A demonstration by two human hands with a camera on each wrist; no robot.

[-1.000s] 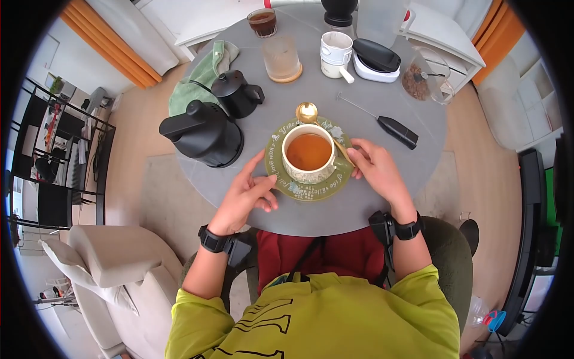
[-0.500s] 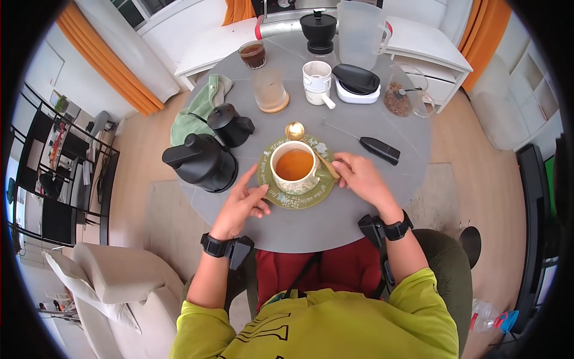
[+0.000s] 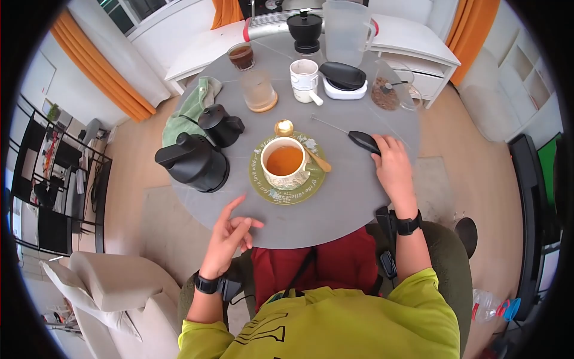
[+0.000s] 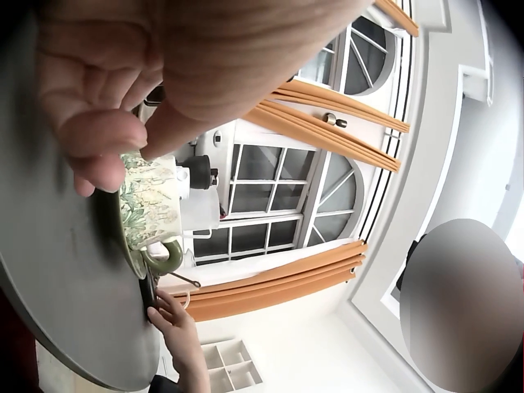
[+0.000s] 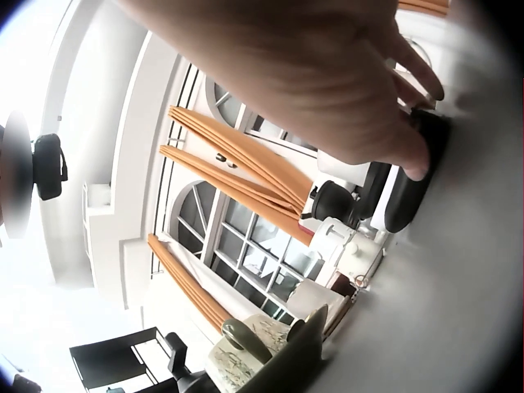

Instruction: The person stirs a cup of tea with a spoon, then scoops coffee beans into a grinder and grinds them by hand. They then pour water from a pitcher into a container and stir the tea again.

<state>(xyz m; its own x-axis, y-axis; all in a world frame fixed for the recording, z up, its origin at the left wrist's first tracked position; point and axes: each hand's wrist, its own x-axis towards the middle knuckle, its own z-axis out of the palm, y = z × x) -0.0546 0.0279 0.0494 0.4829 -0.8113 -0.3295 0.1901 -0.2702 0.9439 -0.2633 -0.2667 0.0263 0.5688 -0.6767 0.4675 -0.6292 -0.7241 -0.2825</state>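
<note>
A cup of amber liquid (image 3: 284, 160) stands on a green saucer (image 3: 286, 196), and a gold spoon (image 3: 284, 127) lies on the saucer beside it. The right hand (image 3: 394, 173) has its fingers and thumb at the handle of a black milk frother (image 3: 362, 142); the right wrist view shows the thumb and fingertips on either side of the black handle (image 5: 407, 196). Near the table's front edge the left hand (image 3: 228, 242) hovers with loosely bent fingers, holding nothing. In the left wrist view the cup (image 4: 150, 201) is beyond that hand (image 4: 106, 98).
On the left are a black kettle (image 3: 194, 166), a small black pot (image 3: 220, 125) and a green cloth (image 3: 190, 113). Towards the back stand glasses (image 3: 259, 91), white cups (image 3: 305, 81), a scale (image 3: 345, 90), a grinder (image 3: 304, 33), a pitcher (image 3: 345, 36) and a container of brown pieces (image 3: 385, 94).
The right hand has left the saucer and spoon and moved right to the frother. The left hand has drawn back from the saucer towards the table's front edge.
</note>
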